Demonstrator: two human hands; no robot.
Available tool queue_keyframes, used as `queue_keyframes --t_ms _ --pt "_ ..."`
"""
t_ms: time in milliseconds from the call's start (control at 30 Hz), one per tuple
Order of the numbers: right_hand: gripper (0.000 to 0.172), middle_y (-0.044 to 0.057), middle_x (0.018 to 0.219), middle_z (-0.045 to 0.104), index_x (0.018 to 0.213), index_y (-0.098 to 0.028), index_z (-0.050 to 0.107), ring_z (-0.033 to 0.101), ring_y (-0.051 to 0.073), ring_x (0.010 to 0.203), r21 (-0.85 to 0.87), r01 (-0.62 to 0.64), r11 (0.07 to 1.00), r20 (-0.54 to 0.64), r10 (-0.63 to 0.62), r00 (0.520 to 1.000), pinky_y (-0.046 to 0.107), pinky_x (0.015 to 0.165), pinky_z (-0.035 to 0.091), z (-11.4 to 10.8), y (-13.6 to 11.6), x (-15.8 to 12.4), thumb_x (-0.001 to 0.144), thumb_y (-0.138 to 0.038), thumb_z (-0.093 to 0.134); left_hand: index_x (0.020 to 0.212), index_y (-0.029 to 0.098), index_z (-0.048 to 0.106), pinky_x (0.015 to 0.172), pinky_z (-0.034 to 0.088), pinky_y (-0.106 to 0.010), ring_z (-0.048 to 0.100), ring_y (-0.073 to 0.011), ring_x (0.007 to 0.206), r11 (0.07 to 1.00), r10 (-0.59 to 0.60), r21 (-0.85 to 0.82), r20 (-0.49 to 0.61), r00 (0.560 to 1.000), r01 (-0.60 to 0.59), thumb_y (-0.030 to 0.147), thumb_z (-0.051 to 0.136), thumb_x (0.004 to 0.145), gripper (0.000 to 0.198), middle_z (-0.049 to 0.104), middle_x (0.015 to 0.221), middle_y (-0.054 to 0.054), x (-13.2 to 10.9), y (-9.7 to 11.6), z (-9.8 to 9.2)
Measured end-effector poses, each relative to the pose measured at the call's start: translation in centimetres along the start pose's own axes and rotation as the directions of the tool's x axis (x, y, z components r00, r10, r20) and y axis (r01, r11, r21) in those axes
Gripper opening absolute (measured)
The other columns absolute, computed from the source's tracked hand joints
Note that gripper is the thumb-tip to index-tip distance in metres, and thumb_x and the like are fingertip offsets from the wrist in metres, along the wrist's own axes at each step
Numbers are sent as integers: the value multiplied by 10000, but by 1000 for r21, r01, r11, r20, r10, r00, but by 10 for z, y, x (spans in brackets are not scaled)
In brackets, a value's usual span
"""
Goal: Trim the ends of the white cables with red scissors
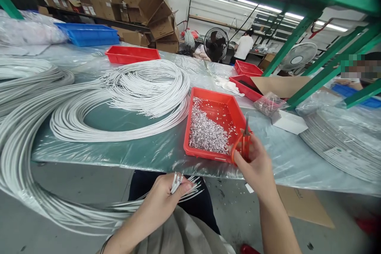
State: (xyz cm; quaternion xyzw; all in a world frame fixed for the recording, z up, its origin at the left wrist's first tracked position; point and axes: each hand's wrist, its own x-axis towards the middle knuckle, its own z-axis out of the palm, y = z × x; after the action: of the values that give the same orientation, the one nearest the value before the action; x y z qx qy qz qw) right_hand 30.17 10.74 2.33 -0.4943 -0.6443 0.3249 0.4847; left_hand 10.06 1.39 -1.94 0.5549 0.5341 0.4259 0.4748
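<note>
My left hand (165,190) is closed around the ends of a bundle of white cables (195,190) over my lap, just off the table's front edge. The loose tips fan out to the right of my fingers. From there the bundle runs left into a large loop of cable (18,154). In my right hand (257,162) are orange-handled scissors (244,145), blades pointing up, beside the right front corner of a red bin (187,143). Small silvery pieces (208,133) lie heaped in that bin, mostly on its left side.
A coil of white cables (119,133) lies on the plastic-covered table (119,156). Behind are a red tray (132,55) and a blue tray (89,35). Green frame posts (312,63) and a wrapped cable coil (342,147) stand right. A person (244,45) is in the background.
</note>
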Motion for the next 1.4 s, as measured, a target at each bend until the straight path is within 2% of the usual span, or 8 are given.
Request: queue_keyframes --t_ms 233,367,533,800,933,1200,1300,1400 --pt "500 21 728 568 1186 -233 470 503 149 529 211 -175 962 364 89 927 251 497 468 -5 -5 -56 754 -457 586 874 152 588 433 283 -200 344 -97 461 988 8 -155 95 995 7 418 366 894 347 381 550 56 -1 -16 -6" --pt "523 67 860 625 1180 -244 505 593 241 786 21 -238 971 529 191 827 327 668 502 3 -10 -78 681 -328 636 891 138 588 406 226 -179 275 -70 426 936 -55 -343 77 996 78 459 455 852 350 319 499 87 1 -9 -4" --pt "510 -6 679 602 1109 -253 558 582 231 750 -212 -153 965 611 253 750 334 714 490 12 -22 -75 613 -138 590 901 148 526 358 241 -171 389 -54 316 930 -136 -338 38 990 141 508 559 754 390 502 520 62 2 -2 0" --pt "469 102 999 600 1288 -221 393 561 255 920 -386 -24 922 750 329 574 411 811 461 -4 -19 -62 826 -268 457 686 141 578 472 296 -202 389 -87 494 987 -68 -155 -117 991 49 278 605 738 150 483 556 43 2 3 2" --pt "430 84 1026 606 1299 -285 377 563 243 948 -358 14 934 755 281 592 401 823 469 -10 -12 -62 871 -276 417 640 139 565 440 287 -192 390 -72 446 951 -144 -290 -115 983 106 309 685 662 209 470 519 55 4 -1 0" --pt "441 52 1018 627 1263 -311 442 562 230 874 -216 173 961 808 77 584 359 761 461 -13 -3 -52 837 -197 463 601 141 542 291 169 -168 301 -33 240 812 -149 -522 248 957 261 537 631 673 412 435 353 67 3 -5 -7" --pt "207 -5 663 556 981 -226 635 479 153 578 -107 59 993 785 48 617 261 551 407 -8 2 -47 826 -214 499 603 154 517 269 111 -171 220 -21 239 783 -132 -554 294 947 281 514 630 679 384 398 363 86 4 -2 -10" --pt "75 -93 494 310 827 -190 646 234 76 423 106 -253 962 717 102 689 202 406 220 11 1 -47 777 -219 598 627 146 529 287 94 -179 221 -18 242 800 -110 -543 286 952 255 498 606 718 372 399 363 88 4 -1 -8"
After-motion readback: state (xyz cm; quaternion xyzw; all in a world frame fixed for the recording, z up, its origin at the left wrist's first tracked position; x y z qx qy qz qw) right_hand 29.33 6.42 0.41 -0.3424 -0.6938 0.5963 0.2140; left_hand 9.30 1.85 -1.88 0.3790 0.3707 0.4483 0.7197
